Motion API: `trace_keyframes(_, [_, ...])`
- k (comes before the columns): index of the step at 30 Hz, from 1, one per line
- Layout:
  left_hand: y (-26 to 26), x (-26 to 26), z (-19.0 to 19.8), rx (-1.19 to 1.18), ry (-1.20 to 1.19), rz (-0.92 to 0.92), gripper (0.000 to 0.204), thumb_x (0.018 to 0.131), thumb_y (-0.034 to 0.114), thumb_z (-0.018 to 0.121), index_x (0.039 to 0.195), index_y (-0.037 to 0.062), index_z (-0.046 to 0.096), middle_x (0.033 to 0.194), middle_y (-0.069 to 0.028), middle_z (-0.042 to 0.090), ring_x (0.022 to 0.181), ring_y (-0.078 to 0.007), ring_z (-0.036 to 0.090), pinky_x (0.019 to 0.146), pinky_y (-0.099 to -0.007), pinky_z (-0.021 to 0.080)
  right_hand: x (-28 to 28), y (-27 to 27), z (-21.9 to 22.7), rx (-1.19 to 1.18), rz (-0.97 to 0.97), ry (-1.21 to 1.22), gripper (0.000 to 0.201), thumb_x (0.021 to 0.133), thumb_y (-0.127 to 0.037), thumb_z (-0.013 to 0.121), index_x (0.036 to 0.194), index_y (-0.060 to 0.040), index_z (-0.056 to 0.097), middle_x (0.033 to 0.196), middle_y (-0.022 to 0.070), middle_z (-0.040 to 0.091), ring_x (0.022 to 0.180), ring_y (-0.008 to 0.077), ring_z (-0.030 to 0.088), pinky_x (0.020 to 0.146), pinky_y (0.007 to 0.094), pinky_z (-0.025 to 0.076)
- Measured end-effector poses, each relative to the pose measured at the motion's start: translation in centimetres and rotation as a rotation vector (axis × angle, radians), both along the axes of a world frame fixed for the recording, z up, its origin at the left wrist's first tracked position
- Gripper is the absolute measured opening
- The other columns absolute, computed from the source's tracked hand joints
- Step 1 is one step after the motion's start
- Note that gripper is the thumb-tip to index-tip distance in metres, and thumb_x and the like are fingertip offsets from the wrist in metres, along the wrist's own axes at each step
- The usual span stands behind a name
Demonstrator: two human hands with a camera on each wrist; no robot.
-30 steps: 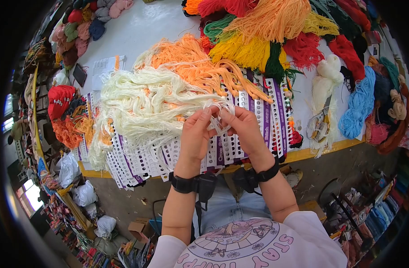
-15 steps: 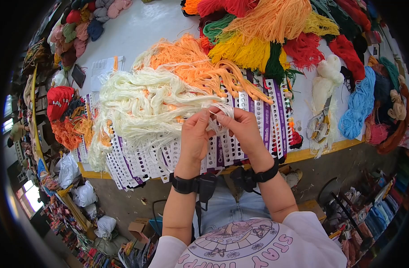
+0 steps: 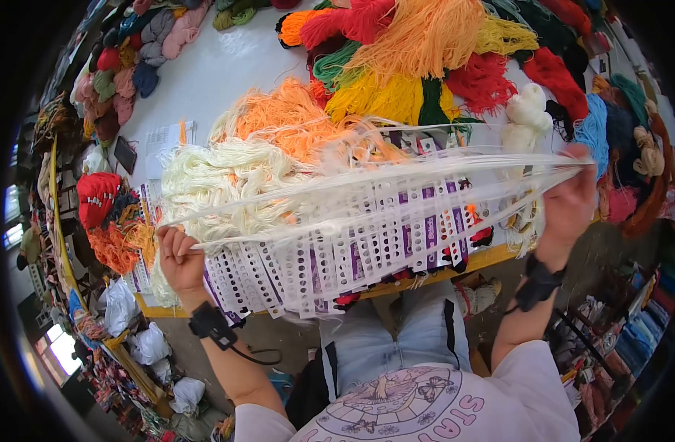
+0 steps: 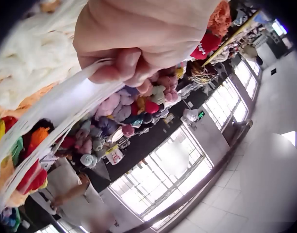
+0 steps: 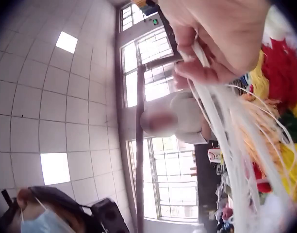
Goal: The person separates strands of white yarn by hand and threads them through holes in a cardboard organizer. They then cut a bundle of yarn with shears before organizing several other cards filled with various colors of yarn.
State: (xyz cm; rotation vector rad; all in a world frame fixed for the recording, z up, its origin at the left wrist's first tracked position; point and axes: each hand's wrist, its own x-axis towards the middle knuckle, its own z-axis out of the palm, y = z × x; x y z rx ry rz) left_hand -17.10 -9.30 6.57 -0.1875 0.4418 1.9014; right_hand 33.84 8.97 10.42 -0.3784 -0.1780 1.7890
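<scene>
**Cream strands drawn taut between two hands above the desk**

The left hand sits low at the near-left edge of the desk, fingers curled around one end of a bundle of cream strands. The right hand is raised at the far right, beyond the desk's edge; its fingers pinch the other end, the strands running out between thumb and forefinger. The bundle stretches nearly straight between the hands, fanning slightly toward the left, and hangs above a row of white punched cards with purple stripes that lie along the near edge of the desk. Behind the strands, on the desk, rests a loose heap of cream yarn, touching a heap of orange yarn. Farther back lie yellow yarn, red yarn and green skeins. A blue skein lies near the right hand. Pastel yarn balls line the far-left side of the desk.
</scene>
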Motion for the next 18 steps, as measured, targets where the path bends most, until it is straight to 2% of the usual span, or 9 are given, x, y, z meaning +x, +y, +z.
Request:
trace_keyframes(1, [-0.9, -2.2, -0.6, -0.058, 0.04, 0.022, 0.019, 0.091, 0.013, 0.037, 0.082, 0.0015, 0.049, 0.051, 0.0025, 0.032, 0.041, -0.0076, 0.026, 0.045, -0.0209, 0.028, 2.8, 1.2, -0.1, 0.126, 0.096, 0.345, 0.012, 0.086, -0.013, 0.04, 0.085, -0.0028, 0.046, 0.083, 0.0059, 0.051, 0.076, 0.0125, 0.051, 0.052, 0.0245, 0.041])
trace_keyframes(7, [-9.1, -18.5, 0.2, -0.398, 0.211, 0.191, 0.014, 0.089, 0.01, 0.038, 0.081, 0.0049, 0.048, 0.054, 0.0024, 0.033, 0.043, -0.0066, 0.027, 0.041, -0.0202, 0.025, 24.3, 5.9, -0.7, -0.069, -0.21, -0.283, 0.016, 0.082, -0.002, 0.041, 0.069, -0.0084, 0.035, 0.062, 0.0004, 0.034, 0.054, 0.0101, 0.035, 0.046, 0.023, 0.03])
trace_keyframes(8, [-11.2, -21.9, 0.7, -0.405, 0.217, 0.193, 0.011, 0.088, 0.008, 0.039, 0.082, 0.0054, 0.048, 0.055, 0.0025, 0.033, 0.044, -0.0067, 0.028, 0.041, -0.0199, 0.025, 30.6, 6.5, -0.9, -0.068, -0.298, -0.577, 0.011, 0.078, -0.007, 0.049, 0.076, -0.0052, 0.038, 0.067, 0.0019, 0.041, 0.059, 0.0119, 0.041, 0.051, 0.0241, 0.034])
trace_keyframes(10, [-18.3, -34.7, 1.3, -0.653, 0.482, 0.175, 0.01, 0.086, 0.007, 0.04, 0.088, 0.0042, 0.049, 0.057, 0.0013, 0.032, 0.047, -0.0087, 0.03, 0.045, -0.0199, 0.03, 45.3, 5.8, -0.4, 0.043, -0.471, -2.18, 0.034, 0.069, -0.016, 0.065, 0.09, 0.0012, 0.045, 0.077, 0.0047, 0.054, 0.069, 0.0154, 0.053, 0.06, 0.0264, 0.042])
trace_keyframes(11, [-18.6, -34.0, 3.3, -0.742, 0.502, 0.249, 0.009, 0.086, 0.008, 0.041, 0.087, 0.0044, 0.049, 0.058, 0.0013, 0.033, 0.047, -0.0087, 0.031, 0.045, -0.0203, 0.03, 50.3, 4.8, 0.0, -0.078, -0.529, -2.581, 0.049, 0.064, -0.021, 0.072, 0.098, 0.0044, 0.048, 0.082, 0.0062, 0.061, 0.074, 0.0172, 0.059, 0.065, 0.0275, 0.046])
trace_keyframes(13, [-19.4, -33.4, 5.0, -0.818, 0.481, 0.332, 0.008, 0.086, 0.01, 0.043, 0.086, 0.0049, 0.049, 0.06, 0.0014, 0.035, 0.049, -0.0085, 0.033, 0.045, -0.0211, 0.031, 48.6, 5.0, 1.9, 0.093, -0.783, -2.659, 0.043, 0.069, -0.024, 0.068, 0.097, 0.0022, 0.049, 0.083, 0.0056, 0.061, 0.072, 0.0196, 0.059, 0.064, 0.0293, 0.047])
trace_keyframes(15, [-19.2, -32.4, 6.9, -0.847, 0.469, 0.378, 0.008, 0.085, 0.013, 0.045, 0.085, 0.0053, 0.048, 0.062, 0.0014, 0.037, 0.05, -0.0084, 0.035, 0.046, -0.0219, 0.031, 49.1, 7.2, 0.8, 0.062, -0.929, -1.949, 0.035, 0.075, -0.026, 0.062, 0.095, -0.0003, 0.051, 0.082, 0.0059, 0.061, 0.071, 0.021, 0.059, 0.064, 0.0311, 0.048])
trace_keyframes(16, [-18.8, -31.5, 7.8, -0.842, 0.455, 0.388, 0.008, 0.085, 0.014, 0.046, 0.085, 0.0055, 0.048, 0.063, 0.0014, 0.038, 0.051, -0.0083, 0.036, 0.046, -0.0223, 0.032, 50.4, 9.2, -0.9, -0.036, -0.864, -1.222, 0.029, 0.078, -0.026, 0.059, 0.093, -0.0017, 0.053, 0.08, 0.0066, 0.06, 0.07, 0.0211, 0.058, 0.063, 0.0322, 0.049])
trace_keyframes(18, [-19.0, -31.2, 9.5, -0.777, 0.406, 0.385, 0.01, 0.085, 0.016, 0.049, 0.084, 0.006, 0.048, 0.064, 0.0015, 0.04, 0.052, -0.0082, 0.038, 0.047, -0.0232, 0.032, 45.3, 9.5, 0.6, -0.214, -1.085, -1.345, 0.021, 0.083, -0.021, 0.052, 0.094, -0.0033, 0.054, 0.082, 0.0069, 0.057, 0.073, 0.0202, 0.057, 0.064, 0.0328, 0.05])
